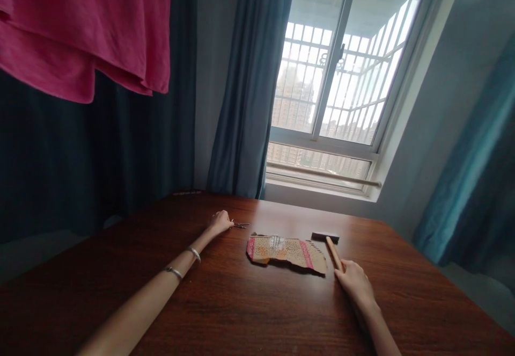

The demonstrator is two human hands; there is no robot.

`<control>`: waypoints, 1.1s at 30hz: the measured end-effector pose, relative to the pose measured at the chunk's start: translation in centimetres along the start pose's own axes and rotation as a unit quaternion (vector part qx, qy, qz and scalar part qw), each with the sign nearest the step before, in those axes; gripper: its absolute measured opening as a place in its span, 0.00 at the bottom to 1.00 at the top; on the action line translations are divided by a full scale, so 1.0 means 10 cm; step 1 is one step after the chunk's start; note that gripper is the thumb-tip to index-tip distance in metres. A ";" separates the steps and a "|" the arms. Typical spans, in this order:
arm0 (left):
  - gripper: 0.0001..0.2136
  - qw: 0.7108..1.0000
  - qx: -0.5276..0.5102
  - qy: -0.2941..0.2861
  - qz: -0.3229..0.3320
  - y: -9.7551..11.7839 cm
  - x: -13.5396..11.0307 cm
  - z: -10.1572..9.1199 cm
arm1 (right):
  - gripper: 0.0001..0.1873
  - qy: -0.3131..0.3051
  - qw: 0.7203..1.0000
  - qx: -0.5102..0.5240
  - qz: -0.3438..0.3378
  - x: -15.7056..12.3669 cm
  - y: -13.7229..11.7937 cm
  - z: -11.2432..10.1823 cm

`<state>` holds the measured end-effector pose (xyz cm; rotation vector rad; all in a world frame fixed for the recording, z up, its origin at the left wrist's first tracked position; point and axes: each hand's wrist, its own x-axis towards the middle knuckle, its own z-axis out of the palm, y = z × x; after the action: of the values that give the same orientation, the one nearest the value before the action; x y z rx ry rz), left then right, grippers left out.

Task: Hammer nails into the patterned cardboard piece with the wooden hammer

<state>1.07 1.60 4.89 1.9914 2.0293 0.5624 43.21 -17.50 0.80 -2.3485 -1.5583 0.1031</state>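
Note:
My left hand reaches far across the brown wooden table and is closed on a small metal tool that looks like little scissors or pliers. Two silver bangles sit on that forearm. My right hand lies on the table with its fingers round the wooden handle of a hammer, whose dark head points away from me. Between the hands lies a torn, flattened piece of patterned cardboard with pink edges and something shiny on its middle.
A window with a white grille stands behind the table, flanked by blue-grey curtains. A pink cloth hangs at the upper left. The table's far edge runs just beyond the tools.

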 end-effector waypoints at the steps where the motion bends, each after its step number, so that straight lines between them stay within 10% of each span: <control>1: 0.09 1.000 0.005 -0.001 -0.003 -0.01 0.02 0.03 | 0.20 -0.003 1.000 0.001 -0.001 0.01 0.01 0.01; 15: 0.10 0.999 0.036 -0.017 -0.016 -0.07 0.21 0.13 | 0.20 -0.021 0.999 0.019 0.015 -0.06 -0.01 -0.06; 21: 0.11 0.987 -0.139 -0.049 0.065 0.04 0.21 0.07 | 0.24 0.136 0.987 0.082 -0.016 -0.07 -0.10 -0.10; 26: 0.13 0.911 -0.364 -0.139 0.135 0.51 -0.03 0.01 | 0.19 0.140 0.933 0.299 -0.142 -0.20 -0.53 -0.10; 33: 0.17 0.859 -0.390 -0.233 0.235 1.20 -0.91 0.26 | 0.20 -0.021 0.814 0.560 -0.151 -0.55 -1.09 0.06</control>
<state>13.38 -7.20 6.95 1.8164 0.8111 0.7457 31.19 -18.55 2.91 -1.1581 -1.2874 0.7649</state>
